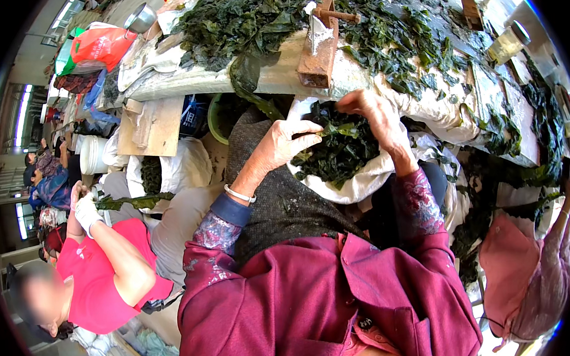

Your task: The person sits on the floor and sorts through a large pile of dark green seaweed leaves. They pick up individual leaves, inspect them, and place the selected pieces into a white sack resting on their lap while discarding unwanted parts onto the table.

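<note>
My left hand (288, 141) reaches over an open white woven sack (367, 183) filled with dark green seaweed (337, 160). Between its thumb and forefinger is the end of a lighter green seaweed piece (343, 130). Blurred by motion, my right hand (373, 115) hangs above the far right of the same sack with its fingers bent. Whether it holds anything is hard to see. One long seaweed strip (246, 81) droops off the table edge towards my left forearm.
Heaped seaweed (238, 23) covers much of the long table (279, 67). A rusty metal block (319, 45) with a bolt stands at its edge. To the left a co-worker in a pink shirt (101, 274) holds a seaweed strip (136, 201). A lidded jar (507, 43) stands at right.
</note>
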A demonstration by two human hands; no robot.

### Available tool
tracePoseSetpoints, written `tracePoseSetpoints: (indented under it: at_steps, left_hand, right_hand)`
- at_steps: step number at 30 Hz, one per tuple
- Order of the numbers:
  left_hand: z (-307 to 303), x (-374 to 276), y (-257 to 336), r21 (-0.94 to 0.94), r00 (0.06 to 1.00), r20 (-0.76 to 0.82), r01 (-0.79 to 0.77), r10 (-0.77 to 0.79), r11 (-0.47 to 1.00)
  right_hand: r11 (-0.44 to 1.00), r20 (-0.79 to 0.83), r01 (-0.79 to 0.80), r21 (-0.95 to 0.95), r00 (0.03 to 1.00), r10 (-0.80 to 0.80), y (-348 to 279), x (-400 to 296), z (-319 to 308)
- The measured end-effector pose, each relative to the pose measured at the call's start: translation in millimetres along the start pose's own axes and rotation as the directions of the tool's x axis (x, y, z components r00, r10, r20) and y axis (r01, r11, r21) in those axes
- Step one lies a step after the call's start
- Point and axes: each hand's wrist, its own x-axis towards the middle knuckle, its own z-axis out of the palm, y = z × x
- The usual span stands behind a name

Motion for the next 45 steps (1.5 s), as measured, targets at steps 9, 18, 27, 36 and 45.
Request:
tracePoseSetpoints:
  at_steps: [9,18,27,36,45]
  left_hand:
    - [-14.8,-8.4,13.0,-0.232,0.997,-0.002,0.069,-0.071,0.97]
    - [-60.1,78.0,-24.1,-0.281,0.933,-0.359,-0.091,-0.017,0.955]
    - [-67.0,144.4,-88.8,0.345,0.746,-0.642,0.072,0.179,0.936]
    - [-92.3,76.8,-29.6,-0.834,0.973,-0.157,-0.04,-0.166,0.551]
    - [-114.0,46.6,36.2,-0.697,0.986,0.164,0.109,0.009,0.708]
  right_hand:
    - [0.947,0.27,0.06,-0.314,0.962,0.028,-18.5,-17.6,27.3]
    - [0.823,-0.177,0.2,-0.531,0.924,-0.339,-20.4,73.9,16.9]
    - [0.428,-0.208,-0.025,-0.903,0.898,-0.387,4.1,109.5,2.0]
    - [0.35,0.162,0.321,-0.88,0.896,-0.413,-90.0,47.6,36.8]
    - [0.038,0.407,0.453,-0.891,0.831,-0.378,-117.0,72.7,49.4]
